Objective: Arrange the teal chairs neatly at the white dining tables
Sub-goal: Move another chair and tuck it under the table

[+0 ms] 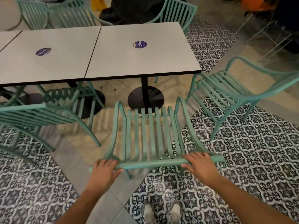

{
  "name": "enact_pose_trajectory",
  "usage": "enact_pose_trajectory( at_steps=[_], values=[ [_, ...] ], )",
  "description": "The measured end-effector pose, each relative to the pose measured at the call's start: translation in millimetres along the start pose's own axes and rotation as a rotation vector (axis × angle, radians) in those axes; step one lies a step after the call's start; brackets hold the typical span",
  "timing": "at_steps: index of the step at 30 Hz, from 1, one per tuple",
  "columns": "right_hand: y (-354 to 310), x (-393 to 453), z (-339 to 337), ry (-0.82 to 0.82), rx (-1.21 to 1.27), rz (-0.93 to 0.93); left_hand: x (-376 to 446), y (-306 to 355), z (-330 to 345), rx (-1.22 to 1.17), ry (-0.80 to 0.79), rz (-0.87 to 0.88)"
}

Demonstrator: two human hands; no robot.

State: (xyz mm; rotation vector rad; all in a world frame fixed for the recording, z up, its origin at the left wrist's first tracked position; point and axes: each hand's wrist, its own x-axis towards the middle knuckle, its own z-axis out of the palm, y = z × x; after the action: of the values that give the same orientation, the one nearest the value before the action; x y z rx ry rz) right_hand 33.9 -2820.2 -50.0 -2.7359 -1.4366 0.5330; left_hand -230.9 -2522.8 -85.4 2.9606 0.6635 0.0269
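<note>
A teal slatted chair stands right in front of me, facing the right-hand white table. Its seat front is just short of the table's black pedestal base. My left hand grips the left end of its top back rail, thumb underneath. My right hand grips the right part of the same rail. Another teal chair sits angled off the table's right corner. A third teal chair is at the left table, partly tucked under it.
More teal chairs line the far side of the tables. A dark covered bulk sits behind the right table. Patterned black-and-white floor tiles spread around me. My shoes show at the bottom.
</note>
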Motion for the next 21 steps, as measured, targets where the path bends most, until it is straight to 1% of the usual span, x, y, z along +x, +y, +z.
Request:
enact_pose_trajectory(
  at_steps=[3, 7, 11, 15, 18, 19, 20, 21],
  values=[
    [-0.9, 18.1, -12.7, -0.045, 0.023, 0.031, 19.3, -6.9, -2.2, -0.004, -0.036, -0.023],
    [2.0, 41.9, -22.5, -0.047, 0.027, 0.068, 45.8, -13.3, -11.1, -0.005, -0.098, -0.043],
    [2.5, 64.2, -33.8, -0.067, 0.019, 0.100, 73.1, -18.8, -18.9, 0.004, -0.217, -0.091],
    [3.8, 85.3, -43.6, -0.021, 0.036, 0.115, 95.5, -24.8, -23.6, 0.005, -0.229, -0.108],
    [7.7, 98.6, -43.3, -0.026, 0.032, 0.148, 109.9, -26.6, -25.8, -0.032, -0.242, -0.135],
    [10.6, 101.4, -41.3, 0.031, 0.034, 0.191, 112.7, -25.4, -28.4, -0.080, -0.211, -0.194],
    [11.3, 101.5, -41.7, 0.124, 0.097, 0.286, 113.7, -21.7, -33.5, -0.145, -0.138, -0.303],
    [8.6, 100.1, -45.5, 0.295, 0.220, 0.413, 113.8, -20.1, -36.8, -0.235, -0.022, -0.467]
  ],
)
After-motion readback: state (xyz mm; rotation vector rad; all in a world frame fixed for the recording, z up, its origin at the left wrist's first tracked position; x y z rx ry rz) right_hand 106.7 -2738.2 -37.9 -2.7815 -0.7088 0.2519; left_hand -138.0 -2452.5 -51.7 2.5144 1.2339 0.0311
